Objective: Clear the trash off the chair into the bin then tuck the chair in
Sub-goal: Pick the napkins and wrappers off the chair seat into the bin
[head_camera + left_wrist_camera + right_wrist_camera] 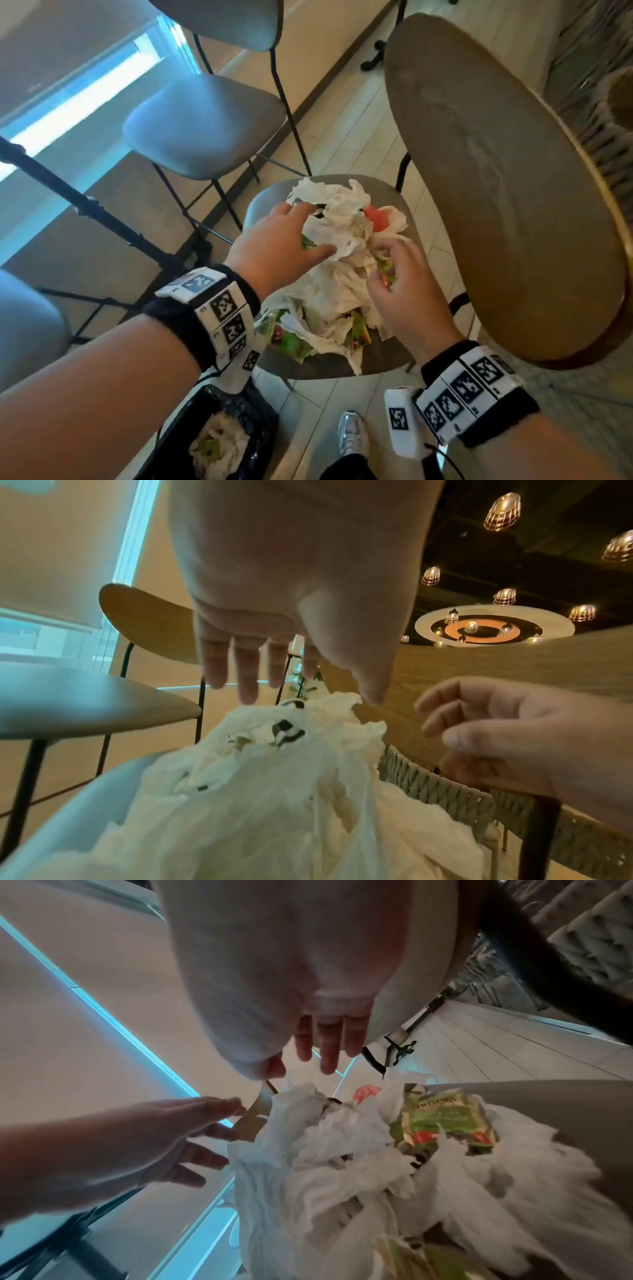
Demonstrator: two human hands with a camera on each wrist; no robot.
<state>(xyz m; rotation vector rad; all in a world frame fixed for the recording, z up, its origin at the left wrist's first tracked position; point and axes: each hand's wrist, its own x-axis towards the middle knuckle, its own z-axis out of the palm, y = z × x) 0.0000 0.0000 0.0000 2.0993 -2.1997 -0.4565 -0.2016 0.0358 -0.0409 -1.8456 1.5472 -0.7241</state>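
A heap of crumpled white tissues (335, 260) mixed with green tea wrappers (445, 1118) and a red scrap (375, 217) covers the grey chair seat (342, 368). My left hand (318, 229) is spread over the heap's far left side, fingers straight, thumb touching a tissue. Over the right side of the heap hovers my right hand (383, 263), fingers loosely bent and holding nothing. The left wrist view shows my left hand (308, 696) just above the tissues (274, 791). The right wrist view shows my right hand (301, 1069) empty above them. A black-lined bin (253, 411) on the floor at lower left holds some tissue.
A round wooden table (496, 171) stands close on the right, its rim overhanging the chair. Other grey chairs (205, 123) stand at the left and back. A black tripod leg (102, 212) crosses the left. My shoe (351, 431) is on the tiled floor below the chair.
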